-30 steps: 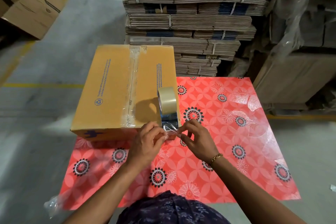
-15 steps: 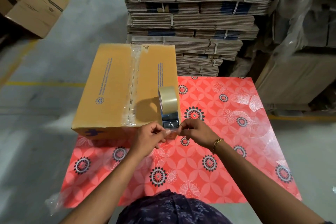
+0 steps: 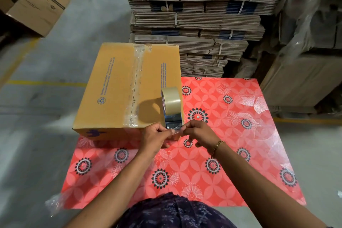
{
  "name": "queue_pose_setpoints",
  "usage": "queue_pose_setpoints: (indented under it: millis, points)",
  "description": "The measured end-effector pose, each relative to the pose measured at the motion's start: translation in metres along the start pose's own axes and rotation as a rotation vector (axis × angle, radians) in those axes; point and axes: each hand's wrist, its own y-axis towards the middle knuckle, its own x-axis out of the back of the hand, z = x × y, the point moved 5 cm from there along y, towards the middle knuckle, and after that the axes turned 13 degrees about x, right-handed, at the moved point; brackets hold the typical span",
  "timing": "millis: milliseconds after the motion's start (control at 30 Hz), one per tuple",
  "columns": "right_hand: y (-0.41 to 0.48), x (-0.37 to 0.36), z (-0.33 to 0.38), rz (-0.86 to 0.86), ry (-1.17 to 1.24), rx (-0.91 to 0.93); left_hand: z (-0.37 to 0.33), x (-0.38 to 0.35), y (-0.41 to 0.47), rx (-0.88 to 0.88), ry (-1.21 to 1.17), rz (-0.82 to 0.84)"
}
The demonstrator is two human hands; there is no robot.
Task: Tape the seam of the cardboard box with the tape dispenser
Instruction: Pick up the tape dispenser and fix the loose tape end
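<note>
The cardboard box (image 3: 127,89) lies just beyond both hands, on the far left part of a red flowered sheet (image 3: 222,153), and clear tape already runs along its centre seam (image 3: 136,87), off to the left of the fingers. The tape dispenser (image 3: 171,109) stands upright on the box's near right corner, directly ahead of the hands, its roll well clear of that seam.

The left hand (image 3: 154,136) and the right hand (image 3: 197,131) are both closed in a pinch on the loose clear tape end (image 3: 174,131) at the dispenser's mouth, fingertips almost meeting.

The risks look like these. The film is thin and sticky, so it may fold onto itself or cling to the fingers, which would spoil the start of the next strip. A sharp tug could tip the dispenser off the corner, since nothing grips its body. Whether its cutting edge sits near the fingertips is too small to tell.

Behind the box, bundled flat cartons (image 3: 194,24) are stacked high.
</note>
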Motion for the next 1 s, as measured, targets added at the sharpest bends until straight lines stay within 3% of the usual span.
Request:
queue_pose_setpoints:
  millis: [167, 500, 1000]
  points:
    - [-0.024, -0.021, -0.013, -0.181, 0.269, -0.064, 0.003, 0.000, 0.004, 0.018, -0.036, -0.021]
    - [-0.014, -0.037, -0.015, -0.271, 0.400, -0.018, 0.008, -0.004, 0.007, 0.034, -0.069, 0.008]
    - [-0.006, -0.026, -0.024, -0.168, 0.328, -0.005, 0.011, -0.002, 0.015, -0.043, -0.164, 0.041]
